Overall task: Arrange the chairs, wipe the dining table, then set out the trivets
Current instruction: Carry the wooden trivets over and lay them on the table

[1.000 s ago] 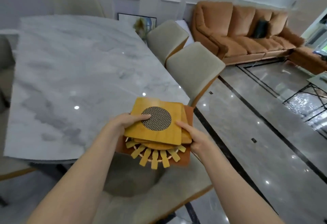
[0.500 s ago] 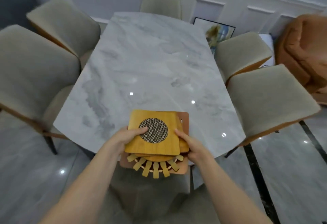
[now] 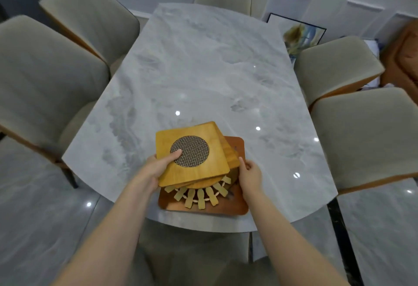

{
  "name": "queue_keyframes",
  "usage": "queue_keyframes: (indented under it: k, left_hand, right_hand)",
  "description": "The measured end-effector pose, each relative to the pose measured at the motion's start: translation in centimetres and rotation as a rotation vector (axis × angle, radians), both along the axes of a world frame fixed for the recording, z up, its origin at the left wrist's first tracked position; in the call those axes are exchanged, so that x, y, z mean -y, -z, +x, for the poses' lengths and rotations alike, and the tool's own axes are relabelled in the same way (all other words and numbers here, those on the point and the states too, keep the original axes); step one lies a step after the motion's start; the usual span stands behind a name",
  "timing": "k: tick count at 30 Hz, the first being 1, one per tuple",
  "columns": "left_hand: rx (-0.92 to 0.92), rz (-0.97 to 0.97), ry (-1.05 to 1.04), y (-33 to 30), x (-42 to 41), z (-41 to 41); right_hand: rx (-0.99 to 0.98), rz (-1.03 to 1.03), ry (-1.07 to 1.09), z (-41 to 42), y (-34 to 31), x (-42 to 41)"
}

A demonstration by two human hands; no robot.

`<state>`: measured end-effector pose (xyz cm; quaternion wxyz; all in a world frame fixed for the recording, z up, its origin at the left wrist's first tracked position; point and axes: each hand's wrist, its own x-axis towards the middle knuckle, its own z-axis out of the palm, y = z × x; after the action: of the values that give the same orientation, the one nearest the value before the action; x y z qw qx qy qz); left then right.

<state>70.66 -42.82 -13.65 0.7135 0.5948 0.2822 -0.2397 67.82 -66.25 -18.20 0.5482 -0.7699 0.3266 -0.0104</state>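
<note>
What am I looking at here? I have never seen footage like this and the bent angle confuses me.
There is no machine: a person wears a wide-angle camera on the head, looking down at their own arms. That lens bends the room. In front is a marble dining table with padded chairs around it. The left hand grips the top square wooden trivet, thumb on its round mesh centre. The right hand touches the side of the stack of trivets, which includes a sun-shaped one and a brown bottom one. The stack sits low at the table's near edge; whether it rests fully on it, I cannot tell.
</note>
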Motion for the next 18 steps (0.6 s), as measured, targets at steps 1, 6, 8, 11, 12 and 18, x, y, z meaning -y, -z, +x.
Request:
queue_keyframes:
  k: [1,6,8,11,12,18]
  left_hand:
    - [-0.002,0.000,-0.009,0.2,-0.1,0.3]
    - [-0.019,0.007,-0.012,0.9,-0.5,1.0]
    - [-0.018,0.015,0.003,1.0,-0.6,1.1]
    - [-0.016,0.044,0.034,1.1,-0.3,1.0]
    - [-0.016,0.058,0.038,1.3,-0.2,0.9]
    - [-0.001,0.087,-0.005,2.1,0.8,0.0]
  right_hand:
    - [0.012,-0.065,0.006,0.2,0.5,-0.2]
    - [-0.041,-0.086,0.062,0.8,0.7,-0.2]
    - [-0.038,-0.083,0.055,0.7,0.3,-0.5]
    - [-0.011,-0.134,0.007,0.0,-0.1,-1.0]
    - [-0.017,-0.189,-0.020,-0.3,-0.2,-1.2]
    - [-0.116,-0.463,-0.135,-0.7,-0.5,-2.3]
